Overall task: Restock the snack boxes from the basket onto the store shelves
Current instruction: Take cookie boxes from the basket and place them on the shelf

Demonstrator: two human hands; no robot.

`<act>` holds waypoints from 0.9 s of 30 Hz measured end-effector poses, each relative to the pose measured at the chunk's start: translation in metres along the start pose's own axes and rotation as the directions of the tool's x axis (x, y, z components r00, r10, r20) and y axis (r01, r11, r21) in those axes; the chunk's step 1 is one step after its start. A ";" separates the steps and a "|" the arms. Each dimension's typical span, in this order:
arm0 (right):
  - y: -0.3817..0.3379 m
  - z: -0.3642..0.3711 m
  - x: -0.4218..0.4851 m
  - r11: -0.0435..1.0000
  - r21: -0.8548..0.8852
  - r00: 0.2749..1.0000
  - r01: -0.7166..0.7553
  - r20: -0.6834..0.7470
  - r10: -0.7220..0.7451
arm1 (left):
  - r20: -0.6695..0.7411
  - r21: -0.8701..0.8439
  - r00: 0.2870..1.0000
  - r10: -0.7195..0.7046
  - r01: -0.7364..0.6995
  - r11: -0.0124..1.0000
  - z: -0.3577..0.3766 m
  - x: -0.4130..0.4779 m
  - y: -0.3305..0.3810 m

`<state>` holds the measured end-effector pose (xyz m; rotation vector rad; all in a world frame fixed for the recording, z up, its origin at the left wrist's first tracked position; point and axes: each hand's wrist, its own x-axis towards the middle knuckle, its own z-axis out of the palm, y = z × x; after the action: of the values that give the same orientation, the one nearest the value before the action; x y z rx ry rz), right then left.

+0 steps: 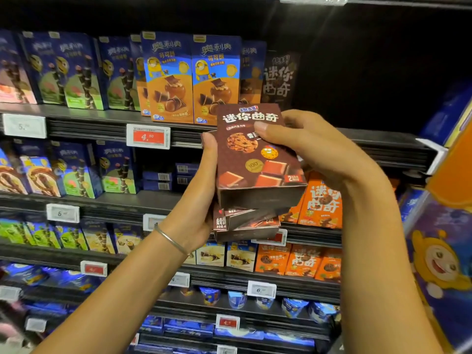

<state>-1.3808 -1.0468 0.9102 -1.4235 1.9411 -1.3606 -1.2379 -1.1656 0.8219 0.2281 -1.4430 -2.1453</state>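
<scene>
A stack of brown chocolate-cookie snack boxes [255, 164] is held up in front of the shelves. My left hand [201, 190] grips the stack from its left side and underneath. My right hand [314, 146] grips the top box, thumb across its front and fingers behind. Lower boxes of the stack [245, 226] stick out below, skewed. One matching brown box [279, 77] stands on the upper shelf [84, 113], right of the blue and orange boxes; the shelf is dark and bare to its right. The basket is out of view.
Blue boxes [168, 77] fill the upper shelf's left part. Orange cookie boxes [321, 203] stand on the shelf behind my hands. Price tags [148, 136] line the shelf edges. A cardboard display with a cartoon figure [439, 259] juts out at right.
</scene>
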 end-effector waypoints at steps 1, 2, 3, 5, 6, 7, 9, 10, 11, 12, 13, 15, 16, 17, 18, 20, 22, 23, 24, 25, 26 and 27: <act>-0.001 -0.002 -0.003 0.999 0.032 1.000 0.006 -0.002 -0.006 | -0.012 -0.022 1.000 0.023 -0.024 0.999 0.002 -0.001 -0.002; 0.000 -0.006 -0.005 0.997 0.078 1.000 0.017 -0.002 -0.017 | -0.019 -0.019 0.998 0.065 -0.065 0.998 0.002 0.000 -0.004; 0.001 -0.009 -0.008 0.990 0.142 1.000 0.024 -0.005 -0.023 | -0.022 0.002 0.994 0.110 -0.110 0.994 0.005 0.000 -0.005; 0.001 -0.016 -0.013 0.963 0.265 0.999 0.052 -0.003 -0.053 | -0.030 -0.016 0.987 0.161 -0.161 0.987 0.004 0.002 -0.010; 0.003 -0.020 -0.015 0.947 0.312 0.997 0.080 -0.014 -0.080 | -0.046 -0.016 0.980 0.191 -0.192 0.981 0.004 0.003 -0.012; 0.005 -0.024 -0.016 0.927 0.358 0.994 0.107 -0.034 -0.102 | -0.075 -0.004 0.973 0.220 -0.220 0.975 0.004 0.006 -0.013; 0.011 -0.037 -0.015 0.897 0.415 0.988 0.151 -0.093 -0.124 | -0.102 0.036 0.948 0.302 -0.300 0.953 0.003 0.012 -0.010; 0.014 -0.045 -0.011 0.895 0.416 0.985 0.160 -0.132 -0.114 | -0.103 0.060 0.933 0.345 -0.340 0.939 0.003 0.016 -0.007; 0.018 -0.053 -0.007 0.899 0.407 0.980 0.163 -0.170 -0.101 | -0.103 0.081 0.921 0.377 -0.370 0.926 0.003 0.021 -0.003; 0.022 -0.062 -0.002 0.904 0.395 0.975 0.163 -0.207 -0.085 | -0.105 0.094 0.909 0.403 -0.394 0.914 0.003 0.026 0.003; 0.027 -0.070 0.003 0.904 0.397 0.968 0.158 -0.242 -0.063 | -0.104 0.100 0.904 0.414 -0.405 0.909 0.004 0.031 0.008; 0.036 -0.087 0.015 0.889 0.433 0.951 0.148 -0.310 -0.008 | -0.088 0.102 0.892 0.443 -0.434 0.895 0.004 0.040 0.020; 0.039 -0.093 0.021 0.883 0.447 0.937 0.146 -0.349 0.022 | -0.076 0.102 0.887 0.456 -0.448 0.888 0.005 0.045 0.025; 0.043 -0.100 0.028 0.877 0.456 0.920 0.151 -0.390 0.044 | -0.059 0.097 0.883 0.465 -0.459 0.883 0.006 0.049 0.030; 0.046 -0.105 0.035 0.877 0.451 0.898 0.163 -0.437 0.058 | -0.049 0.095 0.881 0.471 -0.466 0.880 0.007 0.052 0.035; 0.052 -0.116 0.049 0.883 0.431 0.843 0.185 -0.531 0.083 | -0.036 0.090 0.878 0.477 -0.473 0.876 0.011 0.059 0.045; 0.058 -0.123 0.064 0.886 0.421 0.793 0.193 -0.599 0.111 | -0.005 0.081 0.874 0.486 -0.484 0.871 0.019 0.064 0.053; 0.062 -0.126 0.073 0.883 0.423 0.777 0.201 -0.618 0.119 | 0.003 0.076 0.874 0.487 -0.486 0.871 0.023 0.066 0.056; 0.065 -0.129 0.081 0.888 0.415 0.759 0.199 -0.639 0.128 | 0.008 0.073 0.873 0.487 -0.486 0.871 0.027 0.068 0.059; 0.069 -0.131 0.090 0.892 0.403 0.741 0.204 -0.659 0.128 | 0.017 0.075 0.873 0.488 -0.488 0.870 0.030 0.071 0.061; 0.072 -0.133 0.098 0.908 0.374 0.718 0.191 -0.684 0.130 | 0.028 0.081 0.871 0.491 -0.491 0.867 0.033 0.073 0.062; 0.076 -0.136 0.106 0.929 0.328 0.696 0.174 -0.708 0.120 | 0.037 0.092 0.870 0.491 -0.493 0.865 0.036 0.076 0.063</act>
<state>-1.5658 -1.0739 0.9329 -0.7667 1.8867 -2.4236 -1.2955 -1.1938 0.9049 -0.1139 -1.4287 -1.6624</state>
